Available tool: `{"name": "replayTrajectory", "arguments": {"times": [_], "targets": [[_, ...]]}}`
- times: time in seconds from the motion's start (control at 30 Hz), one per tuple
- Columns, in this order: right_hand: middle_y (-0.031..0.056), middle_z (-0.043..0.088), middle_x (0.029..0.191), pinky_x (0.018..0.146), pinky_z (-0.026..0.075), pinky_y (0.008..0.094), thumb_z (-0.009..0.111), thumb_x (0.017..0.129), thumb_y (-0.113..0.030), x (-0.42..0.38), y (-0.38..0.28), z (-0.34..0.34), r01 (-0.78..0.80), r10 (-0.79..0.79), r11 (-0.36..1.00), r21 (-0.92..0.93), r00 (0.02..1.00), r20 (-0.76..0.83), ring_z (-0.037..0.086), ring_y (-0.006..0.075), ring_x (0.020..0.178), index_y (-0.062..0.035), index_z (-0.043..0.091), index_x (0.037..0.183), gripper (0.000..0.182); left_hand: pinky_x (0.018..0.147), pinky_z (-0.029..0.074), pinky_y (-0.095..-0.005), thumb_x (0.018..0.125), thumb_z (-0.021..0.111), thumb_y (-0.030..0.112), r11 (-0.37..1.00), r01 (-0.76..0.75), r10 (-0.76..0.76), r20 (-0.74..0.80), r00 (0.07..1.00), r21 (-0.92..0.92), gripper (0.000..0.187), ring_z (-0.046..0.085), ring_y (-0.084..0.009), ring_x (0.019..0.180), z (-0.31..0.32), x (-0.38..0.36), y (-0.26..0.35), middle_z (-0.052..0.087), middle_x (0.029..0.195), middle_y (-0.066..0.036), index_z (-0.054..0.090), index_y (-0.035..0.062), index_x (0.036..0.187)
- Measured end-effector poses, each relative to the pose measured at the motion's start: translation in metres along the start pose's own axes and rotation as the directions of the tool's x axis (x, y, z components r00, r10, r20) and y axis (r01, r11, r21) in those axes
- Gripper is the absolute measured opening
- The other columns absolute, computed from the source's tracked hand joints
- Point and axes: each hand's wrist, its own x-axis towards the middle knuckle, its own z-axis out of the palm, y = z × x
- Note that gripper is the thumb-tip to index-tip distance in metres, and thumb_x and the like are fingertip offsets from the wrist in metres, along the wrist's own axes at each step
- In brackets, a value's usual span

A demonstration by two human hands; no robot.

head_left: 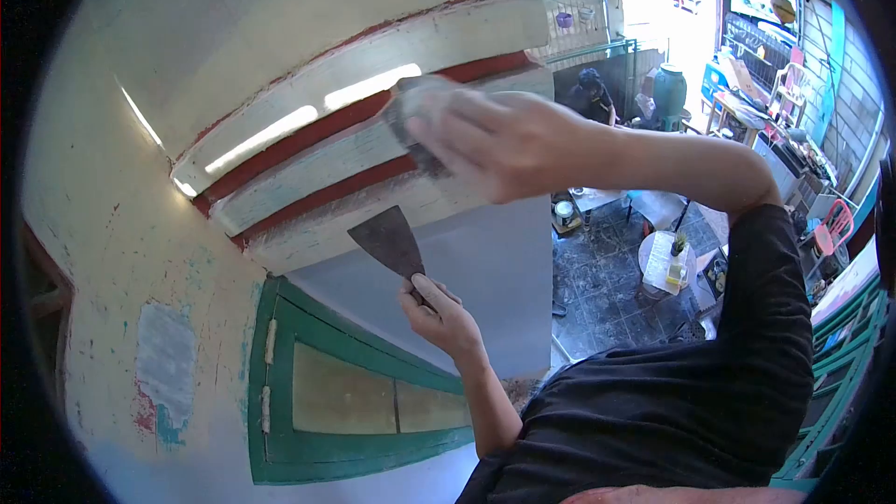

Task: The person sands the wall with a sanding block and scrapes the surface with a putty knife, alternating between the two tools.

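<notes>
My left hand (442, 319) is closed round the handle of a putty knife (387, 241). Its wide, dark blade points up and to the left, in front of the lower edge of the moulding. Above it, my right hand (495, 142) is closed on a piece of grey sandpaper (401, 114), partly smeared by motion. The sandpaper lies over the stepped white moulding (313, 168), which has dark red bands (289, 152) between its ledges. Whitish, dusty patches show on the moulding near both hands.
A green-framed window (280, 383) is below the moulding, beside a patched cream wall (168, 355). Far below lies a dark tiled floor (607, 271) with a round table (653, 285), a pink chair (833, 229) and a teal drum (669, 91). Another person (591, 96) is down there.
</notes>
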Motion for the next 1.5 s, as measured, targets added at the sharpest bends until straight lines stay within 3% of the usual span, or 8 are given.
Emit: {"name": "replayTrajectory", "arguments": {"times": [0.1,0.3,0.57,0.8,1.0,1.1,1.17,1.5], "targets": [[0.0149,0.067,0.106,0.079,0.062,0.0211,0.077,0.081,-0.01,0.006,0.015,0.007,0.017,-0.018,1.0,0.01,0.996,0.088,0.066,0.0243,0.104,0.0032,0.074,0.088,0.015,0.047,0.034,-0.0213,0.11,0.048,0.026,1.0,0.019,-0.019,0.014,1.0,0.004,0.03,0.043,-0.0046,0.057,0.003,0.001,0.001,0.049,0.073,0.001,0.057,-0.0024,0.106],[0.0188,0.063,0.113,0.073,0.065,0.0278,0.075,0.085,-0.004,-0.053,0.027,-0.046,-0.229,0.218,0.97,-0.076,0.698,0.682,0.066,0.027,0.113,0.0116,0.064,0.117,0.038,0.046,0.034,-0.0214,0.11,0.047,0.026,0.998,0.043,-0.042,-0.011,0.999,0.051,0.03,0.043,-0.0041,0.057,-0.012,0.005,-0.009,0.049,0.073,0.001,0.058,-0.0025,0.105],[0.0106,0.066,0.103,0.08,0.064,0.0281,0.075,0.085,-0.006,0.037,0.028,-0.004,-0.111,0.103,0.973,0.2,0.994,0.048,0.068,0.0225,0.101,-0.0011,0.069,0.111,0.027,0.048,0.037,-0.0229,0.11,0.048,0.026,1.0,0.022,-0.022,-0.023,0.999,0.006,0.031,0.046,-0.0062,0.059,-0.014,0.001,0.006,0.052,0.075,-0.001,0.058,-0.0038,0.107],[0.0096,0.066,0.099,0.08,0.063,0.0282,0.071,0.088,-0.007,0.077,0.034,0.04,0.003,-0.073,0.957,0.292,0.971,0.228,0.069,0.0208,0.095,-0.0014,0.07,0.104,0.017,0.049,0.038,-0.0229,0.11,0.05,0.026,1.0,-0.013,0.014,-0.027,1.0,0.018,0.032,0.047,-0.0065,0.059,-0.016,-0.003,0.0,0.052,0.075,0.0,0.058,-0.0041,0.108],[0.014,0.068,0.107,0.087,0.061,0.0323,0.068,0.093,-0.008,-0.021,0.053,-0.014,-0.21,0.093,0.971,0.112,0.767,0.635,0.069,0.0239,0.102,-0.0015,0.07,0.113,0.021,0.048,0.037,-0.0234,0.11,0.049,0.029,0.993,0.019,-0.01,-0.079,0.997,0.113,0.033,0.045,-0.0058,0.057,-0.039,0.007,-0.003,0.051,0.074,0.0,0.058,-0.0026,0.108],[0.0163,0.067,0.119,0.094,0.059,0.0346,0.067,0.094,-0.006,-0.011,0.044,-0.05,-0.248,0.278,0.949,-0.193,0.375,0.885,0.068,0.0264,0.112,-0.0021,0.065,0.126,0.033,0.048,0.035,-0.0232,0.111,0.047,0.029,0.995,0.056,-0.043,-0.157,0.987,0.081,0.032,0.043,-0.0053,0.056,-0.044,0.011,-0.003,0.05,0.074,0.001,0.056,-0.0012,0.106],[0.0114,0.068,0.095,0.067,0.06,0.0287,0.073,0.091,-0.012,-0.007,0.019,-0.042,-0.281,0.204,0.953,0.112,0.87,0.449,0.069,0.0199,0.086,-0.0061,0.068,0.103,0.015,0.048,0.035,-0.0226,0.111,0.047,0.029,0.996,0.04,-0.026,-0.179,0.984,0.078,0.031,0.042,-0.0052,0.056,-0.046,0.012,0.003,0.048,0.073,0.001,0.054,-0.0002,0.104],[0.0049,0.071,0.084,0.066,0.059,0.0364,0.068,0.083,-0.017,0.2,-0.158,0.156,-0.072,0.116,0.776,0.626,0.993,-0.03,0.07,0.0273,0.087,-0.0076,0.073,0.081,0.011,0.047,0.034,-0.0212,0.111,0.046,0.031,0.997,-0.055,0.069,-0.356,0.932,0.049,0.032,0.04,-0.0065,0.056,-0.061,0.014,0.005,0.045,0.074,0.001,0.051,0.0015,0.101]]}}
